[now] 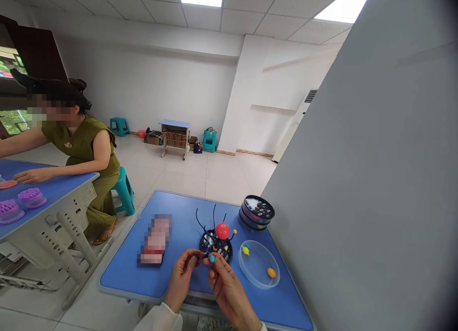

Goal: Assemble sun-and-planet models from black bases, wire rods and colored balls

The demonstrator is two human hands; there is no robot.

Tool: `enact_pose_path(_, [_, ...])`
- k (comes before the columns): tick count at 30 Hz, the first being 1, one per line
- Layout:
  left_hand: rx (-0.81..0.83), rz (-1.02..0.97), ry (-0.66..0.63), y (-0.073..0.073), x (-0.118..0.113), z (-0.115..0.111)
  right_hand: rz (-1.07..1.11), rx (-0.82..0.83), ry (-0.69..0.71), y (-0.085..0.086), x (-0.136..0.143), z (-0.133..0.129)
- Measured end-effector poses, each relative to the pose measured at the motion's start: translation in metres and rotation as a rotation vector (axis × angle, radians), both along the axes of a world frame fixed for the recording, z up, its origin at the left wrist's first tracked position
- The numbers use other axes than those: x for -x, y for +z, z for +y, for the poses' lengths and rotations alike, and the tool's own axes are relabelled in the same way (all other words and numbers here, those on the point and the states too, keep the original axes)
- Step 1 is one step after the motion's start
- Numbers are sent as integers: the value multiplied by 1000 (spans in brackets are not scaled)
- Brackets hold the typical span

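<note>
A model with a red ball (pixel 222 231) in the middle and thin black curved arms stands on a round black base (pixel 226 255) on the blue table. One arm carries a small orange ball (pixel 235 231) at its tip. My left hand (pixel 182 277) pinches what looks like the end of a black arm, in front of the base. Close beside it, my right hand (pixel 229 289) holds a small blue ball (pixel 212 258) between thumb and fingers. My fingers partly hide where ball and arm meet, so I cannot tell whether they are joined.
Right of the model, a clear round dish (pixel 255 270) holds a yellow ringed piece (pixel 245 250) and an orange ball (pixel 271 273). Behind it stand stacked round black-rimmed cases (pixel 256 212). A blurred pink rectangle (pixel 156 238) lies left. A person (pixel 84 145) sits at another table.
</note>
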State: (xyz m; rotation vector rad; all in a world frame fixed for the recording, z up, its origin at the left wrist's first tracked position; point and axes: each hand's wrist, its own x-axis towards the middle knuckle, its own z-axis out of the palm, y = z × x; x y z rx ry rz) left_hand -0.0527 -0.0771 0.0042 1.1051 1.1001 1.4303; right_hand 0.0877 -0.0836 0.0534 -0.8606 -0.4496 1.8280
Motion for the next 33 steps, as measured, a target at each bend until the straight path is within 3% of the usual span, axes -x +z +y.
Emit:
enact_pose_path(8, [-27, -39, -14, 3, -2, 0, -92, -103, 50, 1, 6, 13])
enact_pose_path(18, [-43, -63, -23, 3, -2, 0, -526, -430, 103, 10, 14, 29])
enact_pose_path(33, [-48, -59, -10, 4, -4, 1, -727, -618, 184, 10, 10, 33])
